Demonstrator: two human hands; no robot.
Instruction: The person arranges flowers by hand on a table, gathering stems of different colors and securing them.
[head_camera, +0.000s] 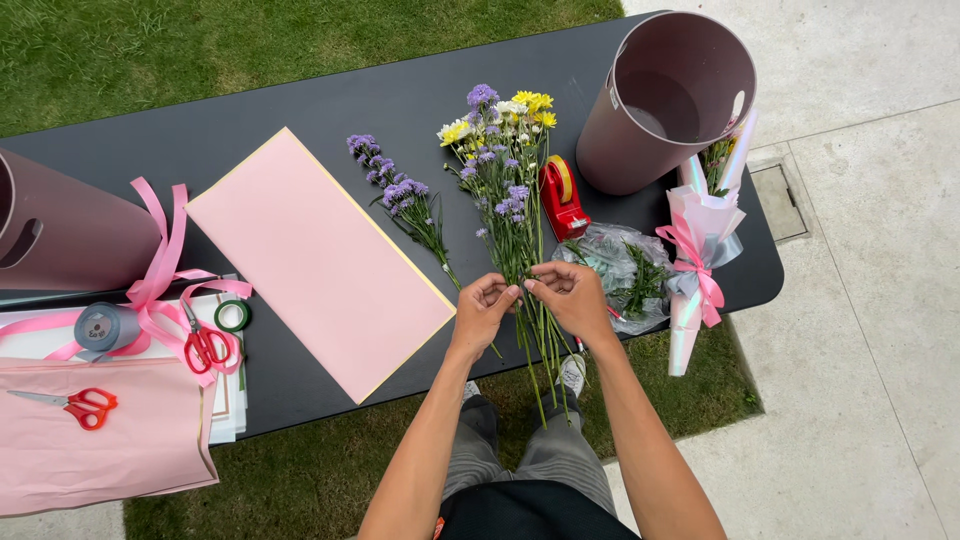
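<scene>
Flowers (505, 190) in a bunch lay on the black table (330, 110), purple and yellow heads pointing away and green stems sticking out over the near edge. Both hands met at the stems. The left hand (481, 308) pinched them with curled fingers, and the right hand (570, 293) was closed around them too. A small purple sprig (405, 200) lay just beside the bunch, with open room between. A big pink paper sheet (318, 262) lay further left. A red tape holder (561, 196) and a pink bucket (668, 100) sat to the right. Red scissors (205, 345) lay among pink ribbon (160, 270). Grass and paving lay around the table.
</scene>
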